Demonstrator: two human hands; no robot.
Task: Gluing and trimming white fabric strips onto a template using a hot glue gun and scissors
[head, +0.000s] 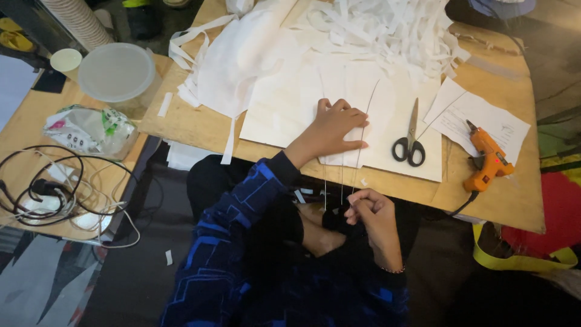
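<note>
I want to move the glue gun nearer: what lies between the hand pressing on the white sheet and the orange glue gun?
In the head view, black-handled scissors lie between the left hand and the glue gun, then a small paper sheet.

We see matt white paper sheets (387,109) and cut strips (387,24) on a bare, smooth wooden board (508,200); the scissors (410,136) have bright metal blades and black plastic handles, the glue gun (487,158) glossy orange plastic, the lidded tub (118,72) cloudy plastic

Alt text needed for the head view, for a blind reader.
Left hand presses flat on white paper on a wooden board; right hand pinches thin threads below the edge. Scissors and an orange glue gun lie alongside.
</note>
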